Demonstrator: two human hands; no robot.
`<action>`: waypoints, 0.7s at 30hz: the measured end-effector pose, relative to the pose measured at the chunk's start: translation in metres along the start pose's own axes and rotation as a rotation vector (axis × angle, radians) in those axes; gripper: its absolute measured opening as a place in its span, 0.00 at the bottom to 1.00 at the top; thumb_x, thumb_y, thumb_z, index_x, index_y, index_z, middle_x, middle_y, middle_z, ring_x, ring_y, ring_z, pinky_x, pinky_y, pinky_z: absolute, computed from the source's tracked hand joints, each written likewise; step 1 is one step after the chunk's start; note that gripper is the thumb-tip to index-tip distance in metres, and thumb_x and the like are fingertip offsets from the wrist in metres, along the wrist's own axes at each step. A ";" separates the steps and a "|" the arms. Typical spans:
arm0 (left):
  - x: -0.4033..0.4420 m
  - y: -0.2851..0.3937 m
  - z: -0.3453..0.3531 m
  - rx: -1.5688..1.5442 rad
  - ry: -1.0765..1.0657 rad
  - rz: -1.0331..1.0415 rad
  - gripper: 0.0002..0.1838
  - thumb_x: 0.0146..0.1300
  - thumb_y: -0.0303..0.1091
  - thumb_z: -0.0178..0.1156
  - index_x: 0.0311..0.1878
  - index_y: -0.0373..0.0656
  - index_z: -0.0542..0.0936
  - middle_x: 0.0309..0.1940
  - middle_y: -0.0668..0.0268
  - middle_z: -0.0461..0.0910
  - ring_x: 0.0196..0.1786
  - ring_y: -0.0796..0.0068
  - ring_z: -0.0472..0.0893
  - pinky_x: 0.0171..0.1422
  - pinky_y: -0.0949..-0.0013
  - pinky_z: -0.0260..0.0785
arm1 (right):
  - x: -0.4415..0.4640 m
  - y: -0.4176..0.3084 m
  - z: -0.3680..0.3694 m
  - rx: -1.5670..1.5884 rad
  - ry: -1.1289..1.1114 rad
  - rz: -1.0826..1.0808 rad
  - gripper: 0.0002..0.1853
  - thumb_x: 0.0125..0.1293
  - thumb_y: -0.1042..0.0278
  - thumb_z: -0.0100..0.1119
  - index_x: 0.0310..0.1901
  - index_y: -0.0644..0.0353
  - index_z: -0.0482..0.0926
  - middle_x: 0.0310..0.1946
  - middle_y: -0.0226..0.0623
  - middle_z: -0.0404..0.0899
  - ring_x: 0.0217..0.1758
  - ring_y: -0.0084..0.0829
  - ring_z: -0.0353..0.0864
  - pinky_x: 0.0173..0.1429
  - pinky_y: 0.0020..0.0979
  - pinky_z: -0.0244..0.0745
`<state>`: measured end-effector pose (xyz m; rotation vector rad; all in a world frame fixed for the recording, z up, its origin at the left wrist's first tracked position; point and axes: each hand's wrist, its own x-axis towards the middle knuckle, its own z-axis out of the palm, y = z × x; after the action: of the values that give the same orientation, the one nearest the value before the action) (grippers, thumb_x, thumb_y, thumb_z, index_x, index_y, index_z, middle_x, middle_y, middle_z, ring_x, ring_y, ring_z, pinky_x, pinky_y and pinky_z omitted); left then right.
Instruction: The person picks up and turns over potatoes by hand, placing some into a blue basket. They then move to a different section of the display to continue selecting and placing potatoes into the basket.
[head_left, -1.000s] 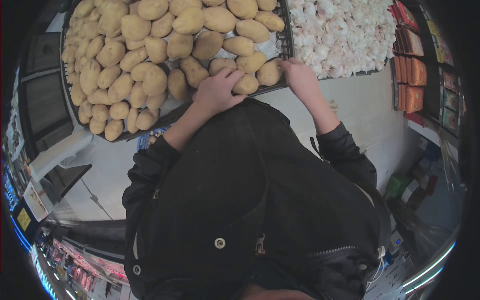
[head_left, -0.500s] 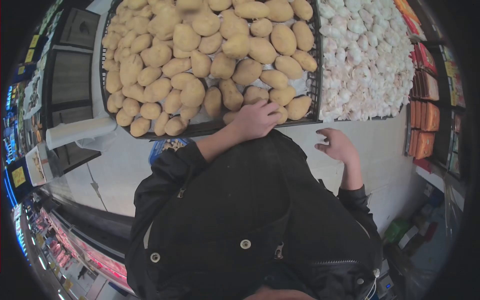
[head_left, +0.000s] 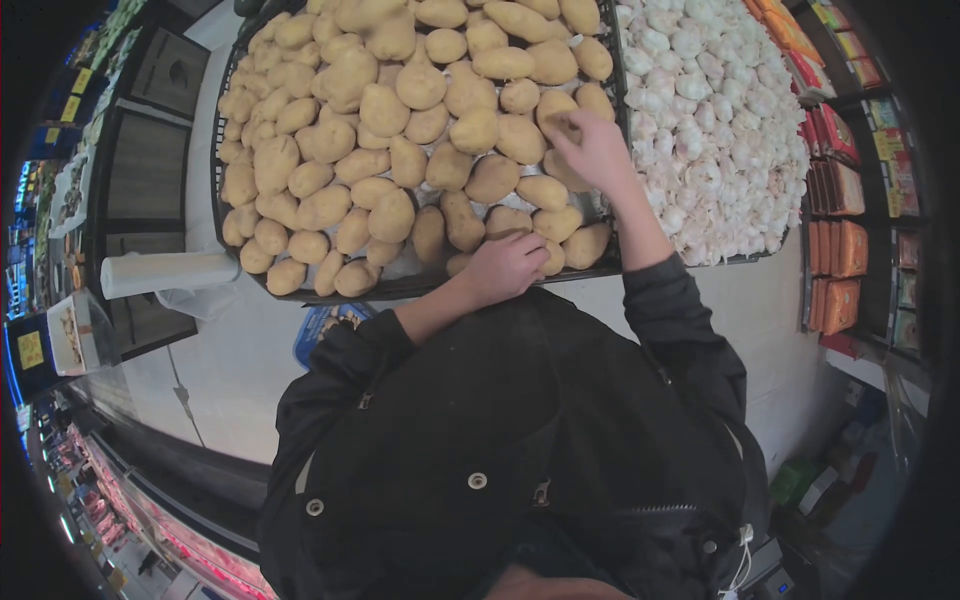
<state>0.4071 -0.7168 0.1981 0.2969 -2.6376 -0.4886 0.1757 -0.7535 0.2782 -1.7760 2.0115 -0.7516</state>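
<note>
A black crate (head_left: 226,180) is piled with potatoes (head_left: 420,87). Over its front edge, my left hand (head_left: 507,268) has its fingers curled on a potato (head_left: 554,259) at the near side of the pile; its palm side is hidden. My right hand (head_left: 597,150) reaches in from the right, thumb and fingers closed about another potato (head_left: 552,106) near the crate's right wall. Part of that potato is under the fingers. Both hands are low on the pile, the right one farther in than the left.
Heaped garlic (head_left: 705,130) borders the crate on the right. Beyond it, a shelf holds orange packets (head_left: 840,250). A plastic bag roll (head_left: 165,272) sticks out at the left. Below the crate's front is a blue basket (head_left: 312,335) with small items in it.
My right hand has moved from beside the crate's front edge up and left onto a potato. My left hand stays at the near row. The view has shifted slightly.
</note>
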 end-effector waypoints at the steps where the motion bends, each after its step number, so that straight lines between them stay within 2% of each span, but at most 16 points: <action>1: -0.002 0.000 0.001 -0.022 -0.031 -0.025 0.13 0.55 0.36 0.71 0.36 0.46 0.75 0.40 0.71 0.73 0.42 0.68 0.77 0.29 0.65 0.76 | 0.016 0.001 0.008 -0.018 0.027 0.004 0.20 0.70 0.53 0.60 0.55 0.59 0.82 0.51 0.41 0.84 0.51 0.40 0.82 0.54 0.39 0.75; 3: -0.003 -0.001 -0.001 -0.048 -0.074 -0.063 0.16 0.55 0.37 0.71 0.39 0.44 0.74 0.42 0.68 0.71 0.45 0.64 0.77 0.26 0.60 0.77 | 0.045 -0.001 0.021 -0.044 0.072 0.003 0.27 0.68 0.49 0.62 0.61 0.59 0.78 0.55 0.45 0.81 0.56 0.45 0.79 0.58 0.43 0.74; 6: 0.001 -0.001 -0.015 -0.125 -0.244 -0.200 0.18 0.54 0.37 0.71 0.40 0.39 0.73 0.43 0.60 0.69 0.46 0.56 0.78 0.35 0.53 0.79 | 0.068 -0.023 0.028 -0.064 0.067 0.137 0.42 0.56 0.30 0.67 0.59 0.60 0.76 0.54 0.45 0.81 0.59 0.46 0.78 0.60 0.45 0.74; 9: -0.003 -0.009 -0.005 -0.166 -0.263 -0.230 0.22 0.53 0.41 0.75 0.40 0.37 0.74 0.45 0.59 0.67 0.41 0.51 0.80 0.35 0.49 0.79 | 0.077 -0.025 0.034 -0.088 0.090 0.169 0.37 0.54 0.31 0.69 0.47 0.60 0.74 0.44 0.44 0.81 0.48 0.46 0.80 0.48 0.43 0.74; 12: -0.004 -0.015 -0.005 -0.213 -0.341 -0.274 0.23 0.53 0.45 0.76 0.37 0.36 0.77 0.45 0.59 0.66 0.40 0.51 0.81 0.39 0.49 0.79 | 0.081 -0.021 0.029 -0.070 0.085 0.181 0.28 0.49 0.42 0.66 0.43 0.57 0.73 0.39 0.42 0.82 0.44 0.48 0.81 0.41 0.43 0.72; 15: -0.006 -0.016 -0.018 -0.237 -0.327 -0.228 0.19 0.57 0.41 0.73 0.35 0.35 0.77 0.42 0.59 0.67 0.35 0.54 0.80 0.38 0.52 0.77 | 0.077 -0.009 0.016 0.042 -0.007 0.166 0.26 0.50 0.50 0.68 0.46 0.58 0.75 0.41 0.38 0.83 0.42 0.41 0.80 0.43 0.39 0.71; 18: 0.009 -0.014 -0.052 -0.362 -0.335 -0.360 0.12 0.62 0.37 0.68 0.34 0.44 0.73 0.36 0.63 0.72 0.38 0.58 0.78 0.40 0.56 0.71 | 0.060 0.008 0.005 0.137 -0.009 0.060 0.25 0.46 0.57 0.68 0.48 0.54 0.78 0.42 0.33 0.81 0.44 0.33 0.78 0.46 0.35 0.70; 21: 0.040 -0.026 -0.096 -0.295 -0.264 -0.372 0.11 0.66 0.39 0.61 0.33 0.45 0.72 0.33 0.65 0.74 0.35 0.59 0.77 0.36 0.57 0.67 | 0.051 0.016 -0.005 0.206 -0.045 -0.028 0.24 0.49 0.64 0.70 0.50 0.49 0.76 0.43 0.31 0.73 0.44 0.30 0.70 0.49 0.32 0.66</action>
<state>0.4190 -0.7799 0.2841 0.6722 -2.7126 -1.0940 0.1523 -0.8014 0.2772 -1.6896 1.8126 -0.8847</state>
